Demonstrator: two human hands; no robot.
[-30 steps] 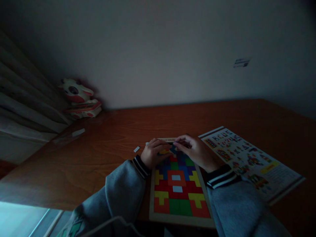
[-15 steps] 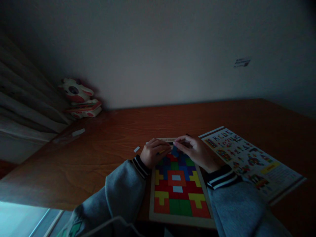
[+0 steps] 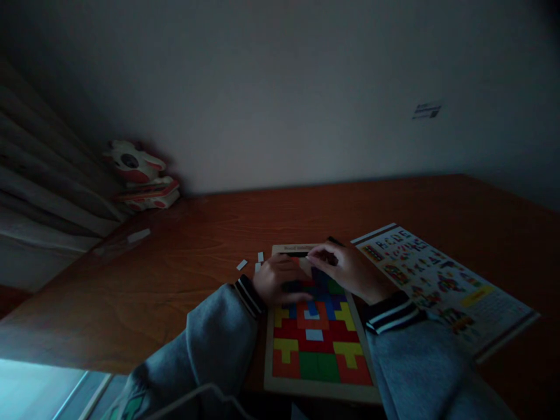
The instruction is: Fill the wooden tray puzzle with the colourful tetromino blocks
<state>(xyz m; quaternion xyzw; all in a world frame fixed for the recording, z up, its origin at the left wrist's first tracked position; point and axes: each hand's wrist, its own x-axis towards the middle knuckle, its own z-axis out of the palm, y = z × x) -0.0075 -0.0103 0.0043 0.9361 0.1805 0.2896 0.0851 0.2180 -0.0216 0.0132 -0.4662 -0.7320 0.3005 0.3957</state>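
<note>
Fingers (image 3: 298,298) spread, the left hand (image 3: 280,283) has slid nearer over the puzzle board (image 3: 321,391), an unseated blue piece (image 3: 312,308) now just beside it; gloom hides whether the pinched right hand (image 3: 343,266) holds anything.

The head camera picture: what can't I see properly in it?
In the head view:
Colourful block puzzle in a pale wooden frame: partly hidden under the left hand.
Right hand: whether it holds anything, too dark.
White printed paper sheet: small print too tiny.
Pale folded curtain: cut off by left edge.
</note>
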